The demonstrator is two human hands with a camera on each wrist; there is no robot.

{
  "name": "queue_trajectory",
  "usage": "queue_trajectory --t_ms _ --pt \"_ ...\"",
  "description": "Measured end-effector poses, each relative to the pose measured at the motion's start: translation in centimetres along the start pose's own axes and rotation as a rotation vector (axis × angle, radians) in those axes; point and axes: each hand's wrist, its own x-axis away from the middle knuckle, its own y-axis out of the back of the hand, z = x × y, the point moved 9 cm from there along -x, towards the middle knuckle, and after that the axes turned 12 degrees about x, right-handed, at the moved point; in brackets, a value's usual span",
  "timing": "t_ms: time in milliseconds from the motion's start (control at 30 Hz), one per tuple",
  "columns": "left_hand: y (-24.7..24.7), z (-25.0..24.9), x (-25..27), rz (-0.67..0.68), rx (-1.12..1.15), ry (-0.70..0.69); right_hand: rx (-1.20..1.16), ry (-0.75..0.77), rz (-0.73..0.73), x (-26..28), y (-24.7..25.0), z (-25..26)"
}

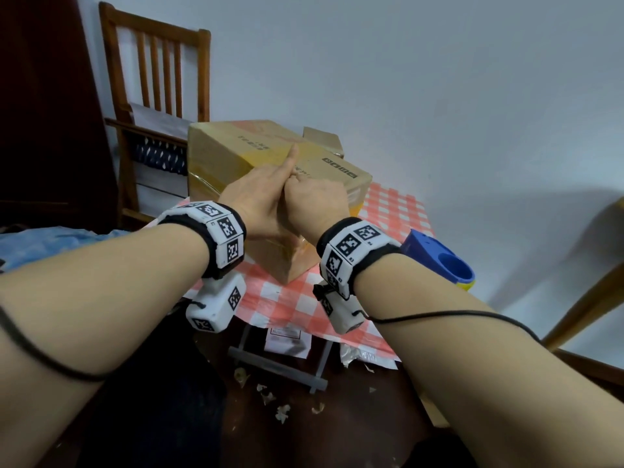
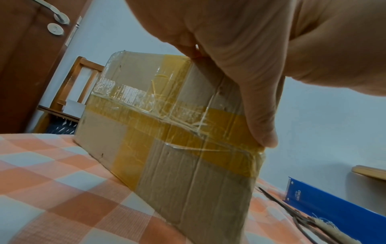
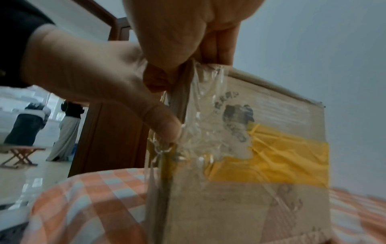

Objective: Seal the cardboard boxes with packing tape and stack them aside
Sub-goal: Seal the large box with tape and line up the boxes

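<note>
A cardboard box [image 1: 236, 157] banded with yellow tape [image 2: 144, 115] stands on the checked tablecloth [image 1: 287, 302]. Both hands meet at its near top corner. My left hand [image 1: 266, 187] lies on the box with the index finger straight along the top seam, and its thumb [image 2: 261, 128] presses down the corner edge. My right hand [image 1: 314, 197] is curled beside it, and its fingers [image 3: 217, 46] pinch a crinkled strip of clear tape [image 3: 204, 102] that runs down the box's corner, where the left thumb [image 3: 165, 127] presses it. A blue tape dispenser [image 1: 439, 261] lies to the right of the box.
A smaller cardboard box [image 1: 320, 138] sits behind the big one. Scissors [image 2: 303, 217] lie beside the dispenser. A wooden chair [image 1: 152, 96] stands at the back left, a brown door [image 2: 31, 66] beyond it. Paper scraps [image 1: 270, 396] litter the floor.
</note>
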Motion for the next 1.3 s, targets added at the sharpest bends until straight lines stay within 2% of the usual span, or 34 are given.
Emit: queue_trajectory --t_ms 100,200,233,400,500,600,700,767,833,933,1033,1300 --pt "0.1 0.4 0.0 -0.008 -0.008 0.027 -0.098 -0.008 0.008 -0.1 -0.8 -1.3" --pt "-0.1 0.4 0.1 -0.015 -0.024 0.012 -0.547 -0.010 0.051 0.6 -2.6 -3.3" --pt "-0.1 0.3 0.1 -0.016 -0.022 0.002 -0.602 0.007 0.047 1.0 -3.0 -3.4" --pt "-0.1 0.0 0.0 -0.028 -0.029 -0.026 -0.424 0.041 -0.071 1.9 -3.7 -1.4" --pt "-0.1 0.1 0.1 -0.033 -0.046 -0.037 -0.435 0.118 -0.028 1.9 -4.2 -1.7" --pt "-0.4 -0.2 0.1 -0.022 -0.063 -0.071 -0.589 0.151 -0.009 1.8 -4.2 -2.2" --pt "-0.6 0.0 0.1 -0.014 -0.078 -0.079 -0.749 0.043 -0.126 1.5 -3.8 -2.6" --pt "-0.6 0.0 0.0 -0.008 -0.096 -0.084 -0.715 0.034 -0.180 1.6 -3.6 -2.2" --pt "-0.8 0.2 -0.1 0.000 -0.117 -0.098 -0.578 0.075 -0.203 1.7 -3.8 -1.8" --pt "-0.6 0.0 0.0 0.003 -0.114 -0.118 -0.426 0.122 -0.157 2.1 -4.2 -1.5" --pt "-0.4 -0.6 0.3 0.013 -0.098 -0.135 -0.374 0.146 -0.117 2.4 -4.4 -1.4" --pt "-0.3 -0.5 0.2 0.015 -0.069 -0.044 -0.307 0.090 -0.050 2.8 -4.9 -1.5"
